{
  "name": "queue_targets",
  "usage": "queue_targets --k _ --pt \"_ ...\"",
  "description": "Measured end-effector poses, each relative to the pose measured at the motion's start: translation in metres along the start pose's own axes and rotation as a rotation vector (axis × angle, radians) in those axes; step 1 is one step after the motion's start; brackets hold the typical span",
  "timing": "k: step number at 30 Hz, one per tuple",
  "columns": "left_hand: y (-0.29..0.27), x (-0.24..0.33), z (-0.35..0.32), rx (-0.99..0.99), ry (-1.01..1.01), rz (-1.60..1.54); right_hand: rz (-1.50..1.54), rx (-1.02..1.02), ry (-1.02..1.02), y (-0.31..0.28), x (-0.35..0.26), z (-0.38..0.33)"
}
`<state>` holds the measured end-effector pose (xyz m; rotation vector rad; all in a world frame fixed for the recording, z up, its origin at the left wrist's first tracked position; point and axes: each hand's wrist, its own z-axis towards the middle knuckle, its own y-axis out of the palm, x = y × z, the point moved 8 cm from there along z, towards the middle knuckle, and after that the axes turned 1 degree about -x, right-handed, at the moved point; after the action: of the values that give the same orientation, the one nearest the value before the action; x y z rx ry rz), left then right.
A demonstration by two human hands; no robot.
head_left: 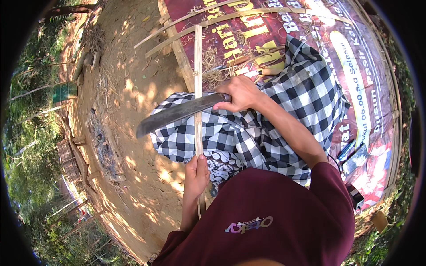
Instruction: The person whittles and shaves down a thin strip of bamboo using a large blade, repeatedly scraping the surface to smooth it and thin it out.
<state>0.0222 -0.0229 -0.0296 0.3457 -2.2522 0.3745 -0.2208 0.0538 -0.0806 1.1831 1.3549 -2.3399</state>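
Note:
My right hand (pixel 242 94) is closed around the handle of a machete (pixel 175 113). Its long dark blade points left and lies across a pale, narrow wooden strip (pixel 198 137), which looks like split bamboo. Lower down, my left hand (pixel 196 174) grips that strip, thumb along its top. The strip runs lengthwise away from me over my lap, its far end beyond the blade. Black-and-white checkered cloth (pixel 297 84) covers my legs beneath both hands. Whether the edge bites into the wood cannot be made out.
A maroon printed banner (pixel 306 42) covers the platform ahead and to the right. Long bent strips (pixel 248 17), curly shavings (pixel 206 66) and a wooden-handled tool (pixel 270 72) lie on it. Bare dirt ground (pixel 133 111) spreads leftward. A dark device with a cable (pixel 346 150) sits at right.

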Motion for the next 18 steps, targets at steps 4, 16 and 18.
queue_targets --k 4,16,18 --pt "0.005 0.023 0.018 0.049 0.031 0.0 -0.078 0.033 0.106 0.005 0.03 0.01" --pt "0.009 0.009 0.012 0.026 0.002 -0.022 -0.086 -0.005 0.009 -0.013 0.008 0.01" --pt "0.009 0.009 0.014 0.044 -0.006 -0.008 -0.109 -0.01 0.116 -0.004 0.03 0.008"
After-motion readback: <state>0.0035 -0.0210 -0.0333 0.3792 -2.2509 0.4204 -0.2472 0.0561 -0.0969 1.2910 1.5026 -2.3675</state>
